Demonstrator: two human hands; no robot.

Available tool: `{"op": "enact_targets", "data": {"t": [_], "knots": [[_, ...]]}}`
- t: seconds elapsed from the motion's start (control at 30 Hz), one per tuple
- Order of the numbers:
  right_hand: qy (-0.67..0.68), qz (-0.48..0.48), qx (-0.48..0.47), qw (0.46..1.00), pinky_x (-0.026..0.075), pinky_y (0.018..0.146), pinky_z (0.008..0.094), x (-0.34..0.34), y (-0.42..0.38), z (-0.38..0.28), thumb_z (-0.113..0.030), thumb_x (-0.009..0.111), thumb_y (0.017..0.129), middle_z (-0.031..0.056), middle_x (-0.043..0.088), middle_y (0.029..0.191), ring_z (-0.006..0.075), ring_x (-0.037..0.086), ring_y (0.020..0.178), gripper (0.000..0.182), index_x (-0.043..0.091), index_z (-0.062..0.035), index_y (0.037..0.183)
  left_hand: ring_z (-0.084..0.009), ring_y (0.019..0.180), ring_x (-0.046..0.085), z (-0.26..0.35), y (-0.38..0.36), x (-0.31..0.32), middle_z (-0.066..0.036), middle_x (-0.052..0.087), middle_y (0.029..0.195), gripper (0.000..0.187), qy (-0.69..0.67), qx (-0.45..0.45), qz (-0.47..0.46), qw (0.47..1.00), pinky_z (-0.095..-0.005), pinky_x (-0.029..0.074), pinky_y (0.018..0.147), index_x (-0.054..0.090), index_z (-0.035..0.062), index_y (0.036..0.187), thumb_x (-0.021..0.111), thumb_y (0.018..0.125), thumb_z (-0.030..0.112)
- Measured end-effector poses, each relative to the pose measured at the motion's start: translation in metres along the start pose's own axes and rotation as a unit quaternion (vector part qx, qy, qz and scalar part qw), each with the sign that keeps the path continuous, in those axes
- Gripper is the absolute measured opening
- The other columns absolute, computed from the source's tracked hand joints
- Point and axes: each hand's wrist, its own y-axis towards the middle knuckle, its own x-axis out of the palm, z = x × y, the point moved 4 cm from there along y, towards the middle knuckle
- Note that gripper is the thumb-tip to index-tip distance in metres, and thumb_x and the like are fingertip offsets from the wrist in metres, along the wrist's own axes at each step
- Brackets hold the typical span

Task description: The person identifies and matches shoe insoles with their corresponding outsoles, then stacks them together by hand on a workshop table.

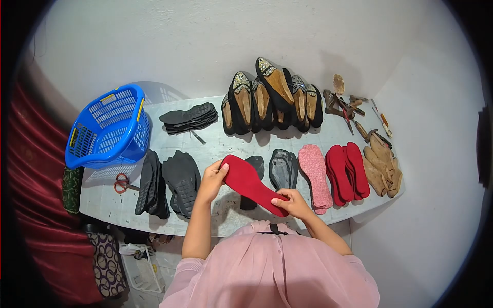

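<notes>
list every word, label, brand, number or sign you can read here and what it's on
None: no readable text anywhere.
The red sole in both hands shows a plain face.
The basket shows no legible label.
The patterned cloth bears ring shapes, not letters.
Any marks on the tools are too small to read.

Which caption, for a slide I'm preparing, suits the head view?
Left hand and right hand hold a red sole-shaped piece above a table with black soles, decorated shoes and a blue basket.
</notes>
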Motion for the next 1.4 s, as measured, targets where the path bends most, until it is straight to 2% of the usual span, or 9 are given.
{"op": "enact_targets", "data": {"t": [0.23, 0.47, 0.67, 0.77, 0.93, 0.97, 1.1, 1.3, 1.4], "knots": [[-0.197, 0.095, -0.060, 0.974, 0.046, 0.060, 0.0313, -0.002, -0.003, -0.005, -0.026, 0.070, 0.076, 0.0149, 0.064, 0.072, 0.0214, 0.062, 0.064, 0.027, 0.066, -0.0022, 0.088, -0.0088, 0.079, 0.058, -0.027, 0.004, -0.014, -0.003, 0.062, 0.087, 0.022, 0.124, 0.085, 0.015, 0.989, -0.0229, 0.047, 0.072, 0.060, -0.0019, 0.104, 0.058, 0.089, 0.015], [-0.349, 0.118, -0.123, 0.922, 0.047, 0.054, 0.0345, 0.000, 0.011, 0.004, -0.022, 0.071, 0.069, 0.0139, 0.062, 0.065, 0.0283, 0.062, 0.058, 0.026, 0.061, -0.0009, 0.080, -0.0129, 0.088, 0.060, -0.032, -0.017, -0.029, -0.008, 0.064, 0.093, 0.022, 0.270, 0.007, 0.010, 0.963, -0.0254, 0.047, 0.078, 0.062, -0.0011, 0.099, 0.063, 0.077, -0.003], [-0.279, -0.048, -0.075, 0.956, 0.043, 0.068, 0.0381, 0.037, 0.043, 0.039, -0.011, 0.061, 0.067, 0.0198, 0.054, 0.080, 0.0363, 0.056, 0.076, 0.041, 0.040, -0.0035, 0.101, -0.0238, 0.111, 0.053, -0.036, -0.040, -0.020, -0.011, 0.057, 0.103, 0.035, 0.193, 0.206, 0.043, 0.958, -0.0321, 0.041, 0.093, 0.059, 0.0039, 0.095, 0.052, 0.069, -0.018], [-0.243, -0.048, -0.126, 0.961, 0.041, 0.079, 0.0379, 0.049, 0.050, 0.044, -0.006, 0.059, 0.065, 0.0195, 0.052, 0.094, 0.0356, 0.053, 0.089, 0.044, 0.041, -0.0003, 0.105, -0.0256, 0.104, 0.049, -0.029, -0.041, -0.017, -0.012, 0.050, 0.097, 0.013, 0.062, 0.220, 0.020, 0.973, -0.0356, 0.034, 0.097, 0.052, 0.0000, 0.088, 0.045, 0.078, 0.003], [-0.204, -0.095, -0.109, 0.968, 0.041, 0.081, 0.0421, 0.067, 0.046, 0.032, -0.004, 0.055, 0.064, 0.0247, 0.054, 0.093, 0.0417, 0.053, 0.093, 0.045, 0.043, 0.0006, 0.107, -0.0185, 0.078, 0.040, -0.020, -0.035, 0.008, -0.007, 0.039, 0.076, 0.034, -0.012, 0.351, 0.109, 0.930, -0.0316, 0.034, 0.082, 0.039, 0.0055, 0.070, 0.033, 0.086, 0.034], [-0.191, -0.094, -0.088, 0.973, 0.041, 0.081, 0.0435, 0.069, 0.042, 0.024, -0.004, 0.054, 0.064, 0.0261, 0.054, 0.092, 0.0438, 0.052, 0.094, 0.044, 0.043, 0.0011, 0.106, -0.0163, 0.068, 0.037, -0.023, -0.033, 0.007, -0.005, 0.035, 0.065, 0.036, -0.037, 0.320, 0.200, 0.925, -0.0302, 0.035, 0.072, 0.033, 0.0090, 0.061, 0.029, 0.089, 0.032], [-0.228, -0.033, -0.100, 0.968, 0.039, 0.076, 0.0486, 0.078, 0.035, 0.013, -0.004, 0.052, 0.063, 0.0277, 0.054, 0.091, 0.0472, 0.049, 0.091, 0.035, 0.041, 0.0012, 0.096, -0.0150, 0.056, 0.034, 0.000, -0.028, 0.017, -0.005, 0.034, 0.054, 0.042, -0.081, 0.362, 0.149, 0.917, -0.0305, 0.033, 0.060, 0.033, 0.0107, 0.052, 0.027, 0.092, 0.024], [-0.270, 0.018, -0.162, 0.949, 0.042, 0.072, 0.0441, 0.067, 0.037, 0.001, -0.003, 0.051, 0.062, 0.0222, 0.056, 0.086, 0.0414, 0.053, 0.085, 0.034, 0.044, 0.0009, 0.094, -0.0173, 0.061, 0.043, 0.014, -0.024, 0.020, -0.008, 0.045, 0.060, 0.043, -0.072, 0.369, 0.055, 0.925, -0.0302, 0.038, 0.064, 0.044, 0.0057, 0.057, 0.034, 0.092, 0.029], [-0.085, -0.198, -0.067, 0.974, 0.042, 0.068, 0.0357, 0.059, 0.041, 0.006, -0.002, 0.050, 0.059, 0.0099, 0.054, 0.081, 0.0268, 0.054, 0.076, 0.035, 0.047, -0.0010, 0.095, -0.0219, 0.076, 0.056, 0.029, -0.034, 0.027, -0.014, 0.058, 0.077, 0.042, 0.015, 0.378, 0.078, 0.923, -0.0321, 0.043, 0.076, 0.058, -0.0022, 0.073, 0.046, 0.088, 0.035]]}}
